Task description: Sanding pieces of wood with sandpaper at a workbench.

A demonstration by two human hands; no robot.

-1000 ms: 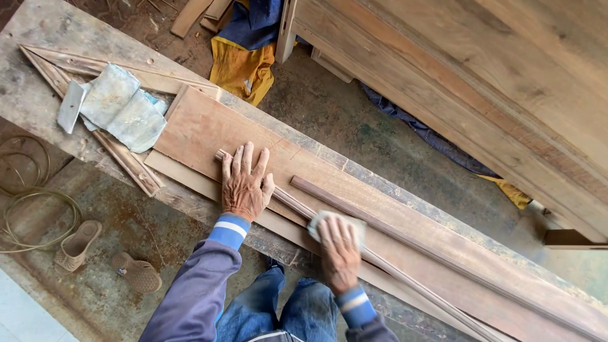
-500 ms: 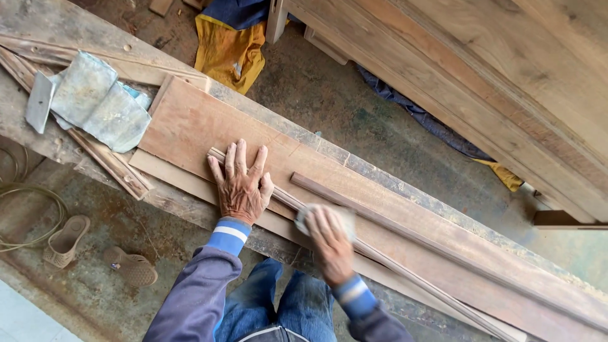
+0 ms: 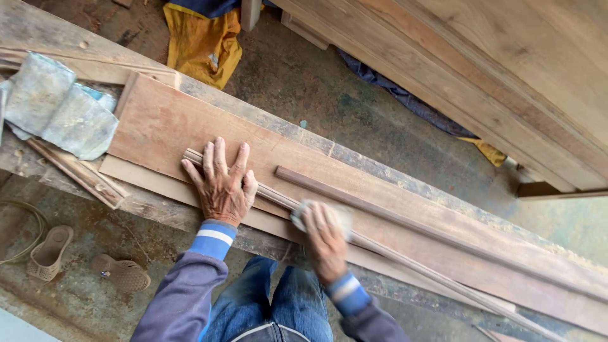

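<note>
Left hand (image 3: 220,183): fingers spread flat, pinning the thin wooden strip (image 3: 405,261) near its left end; right hand (image 3: 323,234): fingers curled over sandpaper (image 3: 303,212) on the strip, which runs rightward along the table's near edge.

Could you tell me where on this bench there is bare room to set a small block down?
Bare board lies between the folded sheets and the left hand. Another strip runs beyond the dark moulding, toward the bench's far edge. It is crowded where the right hand presses a pad on the thin strip.

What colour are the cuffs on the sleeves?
Blue with a white stripe, on both cuffs; clearest in the head view.
</note>
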